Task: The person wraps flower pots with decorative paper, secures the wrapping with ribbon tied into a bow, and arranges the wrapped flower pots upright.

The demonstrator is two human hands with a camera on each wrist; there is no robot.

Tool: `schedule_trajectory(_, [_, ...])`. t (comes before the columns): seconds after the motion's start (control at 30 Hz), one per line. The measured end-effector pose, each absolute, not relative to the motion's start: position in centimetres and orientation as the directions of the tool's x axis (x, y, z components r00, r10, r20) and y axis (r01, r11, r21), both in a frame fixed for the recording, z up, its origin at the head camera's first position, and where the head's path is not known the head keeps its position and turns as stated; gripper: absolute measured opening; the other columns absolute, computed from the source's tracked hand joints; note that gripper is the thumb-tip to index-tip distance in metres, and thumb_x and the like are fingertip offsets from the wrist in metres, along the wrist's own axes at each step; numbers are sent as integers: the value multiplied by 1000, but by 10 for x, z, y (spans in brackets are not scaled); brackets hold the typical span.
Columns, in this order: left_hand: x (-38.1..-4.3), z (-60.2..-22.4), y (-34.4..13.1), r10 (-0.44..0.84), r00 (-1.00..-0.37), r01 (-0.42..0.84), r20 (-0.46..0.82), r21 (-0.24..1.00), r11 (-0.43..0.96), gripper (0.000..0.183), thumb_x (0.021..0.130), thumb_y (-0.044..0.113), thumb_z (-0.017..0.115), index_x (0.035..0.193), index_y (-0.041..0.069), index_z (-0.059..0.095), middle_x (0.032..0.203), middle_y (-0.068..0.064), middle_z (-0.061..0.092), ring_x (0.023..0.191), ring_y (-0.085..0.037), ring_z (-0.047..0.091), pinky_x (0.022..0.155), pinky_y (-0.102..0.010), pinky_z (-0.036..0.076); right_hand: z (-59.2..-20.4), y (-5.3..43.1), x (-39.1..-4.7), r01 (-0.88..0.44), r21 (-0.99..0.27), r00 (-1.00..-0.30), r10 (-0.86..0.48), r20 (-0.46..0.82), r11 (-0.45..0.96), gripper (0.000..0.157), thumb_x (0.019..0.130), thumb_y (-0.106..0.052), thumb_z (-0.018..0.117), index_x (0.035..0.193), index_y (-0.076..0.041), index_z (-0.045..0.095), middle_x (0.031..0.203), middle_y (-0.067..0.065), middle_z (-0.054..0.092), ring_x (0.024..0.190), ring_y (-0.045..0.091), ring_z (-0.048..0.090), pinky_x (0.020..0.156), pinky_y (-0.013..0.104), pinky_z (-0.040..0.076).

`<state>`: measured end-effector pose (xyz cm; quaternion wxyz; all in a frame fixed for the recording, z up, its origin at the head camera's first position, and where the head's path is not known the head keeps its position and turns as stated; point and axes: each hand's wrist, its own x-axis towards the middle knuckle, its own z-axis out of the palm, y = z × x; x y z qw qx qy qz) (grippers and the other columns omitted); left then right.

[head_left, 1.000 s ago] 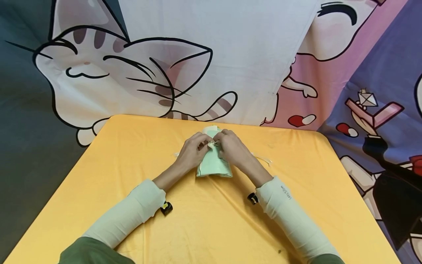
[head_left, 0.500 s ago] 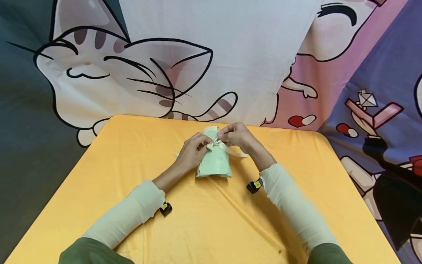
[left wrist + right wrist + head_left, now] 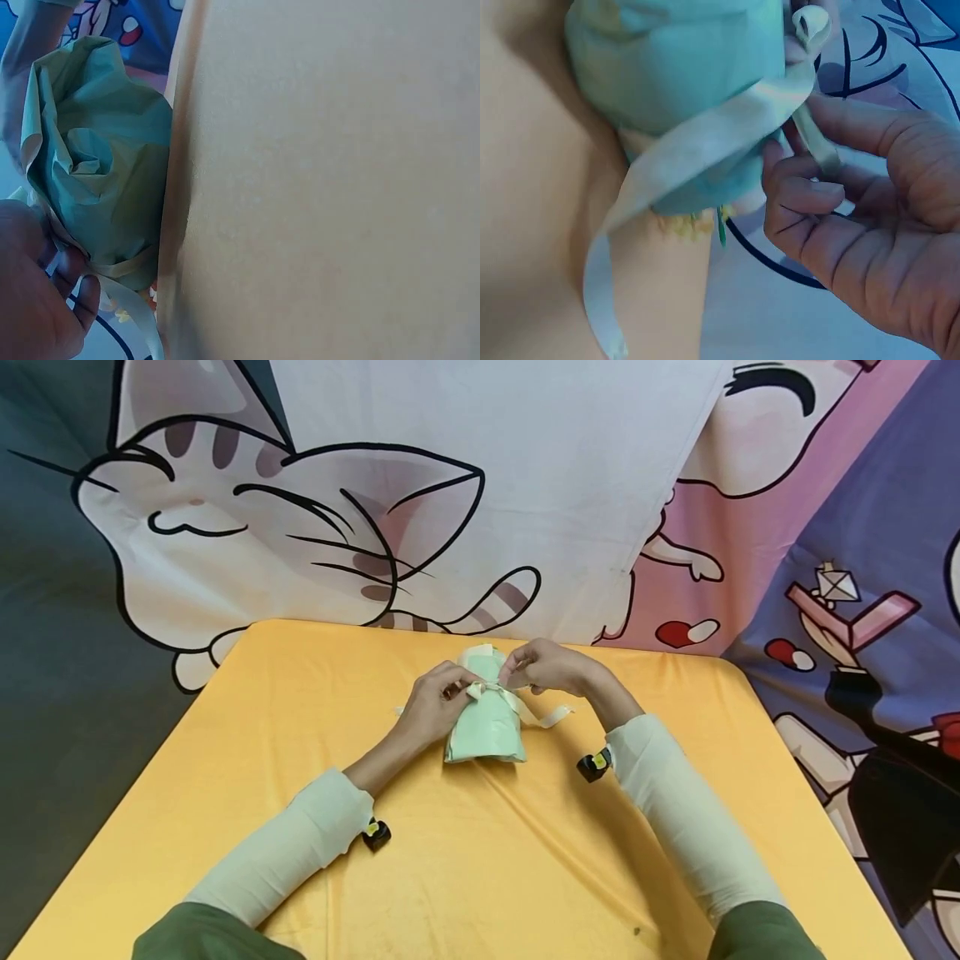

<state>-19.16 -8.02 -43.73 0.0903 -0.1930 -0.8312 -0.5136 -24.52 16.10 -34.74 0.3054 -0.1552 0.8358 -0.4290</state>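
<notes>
A bundle wrapped in mint-green paper (image 3: 486, 733) lies near the far side of the table, a cream ribbon (image 3: 534, 717) tied around its middle. Small yellow flowers (image 3: 682, 225) and a bit of green stem show past the paper in the right wrist view. My left hand (image 3: 433, 703) pinches the ribbon at the left of the knot. On the other side, my right hand (image 3: 558, 670) has its thumb and fingers bent around a small ribbon loop close to the knot. One long ribbon tail hangs down across the wrapping to the table. The left fingertips are partly hidden.
A yellow cloth (image 3: 450, 860) with soft creases covers the table. Behind its far edge hangs a backdrop printed with a cartoon cat (image 3: 225, 527). A black wrist camera (image 3: 595, 765) sits under the right sleeve, another (image 3: 377, 835) under the left.
My right hand has drawn off from the knot, up and to the right, and the ribbon bow and right tail have come into sight. The left hand stays almost still.
</notes>
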Motion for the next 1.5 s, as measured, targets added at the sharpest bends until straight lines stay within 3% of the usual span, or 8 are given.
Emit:
schedule_trajectory(0.13, [-193,-438,-79,170,-942,330,288,880,341,14,105,9,82,117,10,87,106,-13,75,90,-16,66,81,-24,54,-353,170,-238,-153,-784,-790,-551,-268,601,11,111,-12,72,112,-3,79,101,1,71,84,18,52,73,29,48])
schedule_trajectory(0.33, [-192,-437,-74,71,-983,180,170,968,175,16,101,11,86,115,3,87,110,-16,80,87,-12,64,75,-19,54,-369,174,-225,-320,-737,-842,-536,-67,595,12,115,-14,68,112,-5,76,102,9,73,83,24,58,76,29,48])
schedule_trajectory(0.47, [-192,-437,-72,34,-988,151,148,983,105,17,101,12,86,113,0,86,104,-5,77,85,-13,61,72,-18,52,-372,175,-217,-401,-656,-856,-516,20,639,11,115,-14,67,110,-6,73,94,10,70,82,19,57,78,33,48])
schedule_trajectory(0.6, [-190,-437,-73,6,-990,141,141,988,57,16,102,11,85,109,-3,84,91,4,70,81,-12,57,69,-18,49,-372,182,-212,-388,-623,-882,-470,37,679,9,114,-12,67,109,-6,73,93,8,71,83,18,59,77,35,50])
schedule_trajectory(0.77, [-190,-437,-77,1,-993,114,114,993,29,16,104,9,83,103,-6,80,82,4,64,78,-12,55,68,-18,48,-376,195,-207,-354,-587,-909,-416,33,728,9,113,-12,69,107,-8,75,95,9,74,83,19,59,76,35,49])
schedule_trajectory(1.17, [-191,-446,-82,-6,-999,-32,-32,997,-64,14,107,7,78,104,-6,77,96,-2,67,92,-13,64,81,-18,63,-405,207,-194,-314,-583,-942,-322,93,750,13,109,-14,76,97,-10,73,93,10,74,83,22,62,75,37,50])
schedule_trajectory(1.5, [-191,-446,-84,20,-999,-48,-46,996,-75,13,107,7,77,106,-6,77,95,-6,75,85,-11,72,75,-20,63,-420,212,-194,-306,-597,-947,-304,107,742,11,110,-12,76,100,-6,77,97,13,79,81,21,64,71,32,50])
